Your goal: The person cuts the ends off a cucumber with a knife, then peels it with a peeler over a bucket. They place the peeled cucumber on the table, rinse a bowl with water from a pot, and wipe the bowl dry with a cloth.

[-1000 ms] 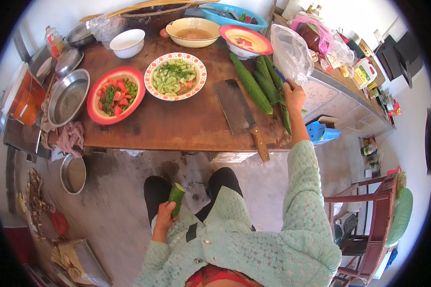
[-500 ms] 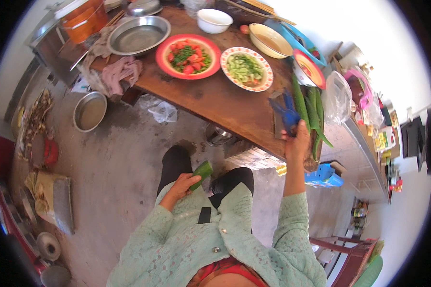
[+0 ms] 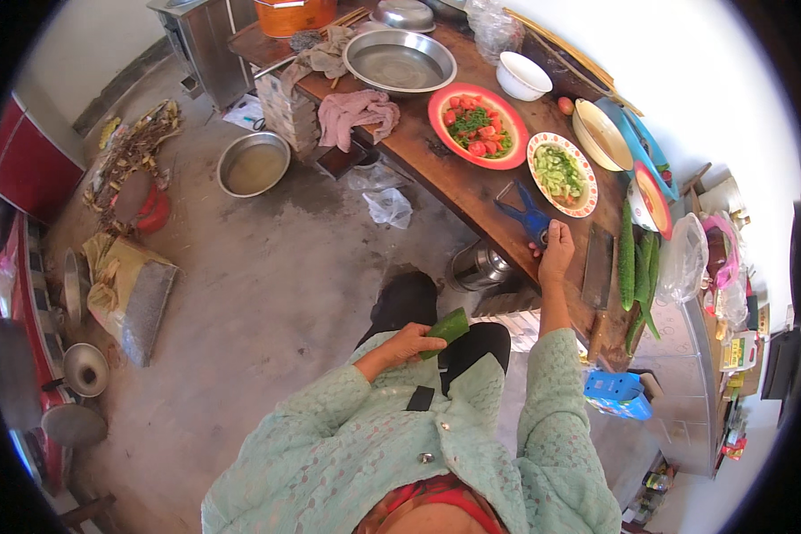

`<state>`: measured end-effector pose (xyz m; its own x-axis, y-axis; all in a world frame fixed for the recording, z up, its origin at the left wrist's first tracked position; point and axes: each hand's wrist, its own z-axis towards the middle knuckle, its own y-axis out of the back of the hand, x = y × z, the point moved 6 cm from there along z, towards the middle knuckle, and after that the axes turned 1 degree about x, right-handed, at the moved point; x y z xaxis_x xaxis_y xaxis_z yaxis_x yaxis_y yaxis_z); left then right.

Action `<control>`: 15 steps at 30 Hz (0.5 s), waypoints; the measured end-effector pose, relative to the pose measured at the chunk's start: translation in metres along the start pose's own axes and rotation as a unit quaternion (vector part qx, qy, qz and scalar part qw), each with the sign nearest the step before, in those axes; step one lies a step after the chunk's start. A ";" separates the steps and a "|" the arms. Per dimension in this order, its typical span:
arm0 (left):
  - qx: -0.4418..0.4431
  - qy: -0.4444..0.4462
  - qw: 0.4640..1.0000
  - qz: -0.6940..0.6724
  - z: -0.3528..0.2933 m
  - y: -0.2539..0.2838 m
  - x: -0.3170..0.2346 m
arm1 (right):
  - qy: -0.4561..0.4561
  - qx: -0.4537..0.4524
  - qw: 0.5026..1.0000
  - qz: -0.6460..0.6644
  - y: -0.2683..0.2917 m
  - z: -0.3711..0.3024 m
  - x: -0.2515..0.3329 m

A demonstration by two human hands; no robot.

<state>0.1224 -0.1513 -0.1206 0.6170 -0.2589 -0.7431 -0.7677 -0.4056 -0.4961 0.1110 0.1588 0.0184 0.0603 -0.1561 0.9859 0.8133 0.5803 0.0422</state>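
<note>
Wooden table (image 3: 467,189) — shiny metal basin (image 3: 362,60)

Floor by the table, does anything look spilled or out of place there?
Yes: a crumpled plastic bag lies loose on the floor near the table, like dropped litter. Dark patches beside it look damp, but I can't tell whether anything spilled.

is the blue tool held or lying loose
Held: the right hand grips one end of the blue tool. Whether it also touches the table is unclear.
</note>
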 end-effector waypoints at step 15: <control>-0.353 -0.187 0.913 0.087 -0.064 0.098 -0.033 | 0.032 0.033 0.991 -0.124 -0.007 -0.005 0.005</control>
<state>0.0383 -0.2388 -0.1157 0.2924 -0.1097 -0.9500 -0.4645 -0.8846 -0.0408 0.1087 0.1495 0.0220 -0.0986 -0.3503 0.9314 0.7681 0.5683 0.2951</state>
